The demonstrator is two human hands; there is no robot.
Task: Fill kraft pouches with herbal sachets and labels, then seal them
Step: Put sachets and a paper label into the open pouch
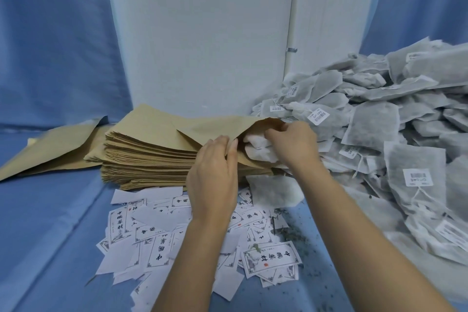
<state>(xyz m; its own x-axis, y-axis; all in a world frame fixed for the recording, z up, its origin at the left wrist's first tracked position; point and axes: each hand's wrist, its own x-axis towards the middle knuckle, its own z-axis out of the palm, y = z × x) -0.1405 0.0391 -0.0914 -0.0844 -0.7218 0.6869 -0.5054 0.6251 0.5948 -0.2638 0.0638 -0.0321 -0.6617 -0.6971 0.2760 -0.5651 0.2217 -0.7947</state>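
The left hand [215, 167] pinches the lower lip of the open kraft pouch [222, 126] lying on top of the pouch stack [147, 159]. The right hand [293, 144] grips white sachets [258, 151] at the pouch's mouth. Filling looks barely begun, with the label and sealing not yet done. Labels [157, 235] lie in front of the stack and the sachet heap [379, 114] crowds its right. Left of the stack, the desk [50, 235] offers room.

pale wall panel [202, 33] between blue drapes [50, 45].
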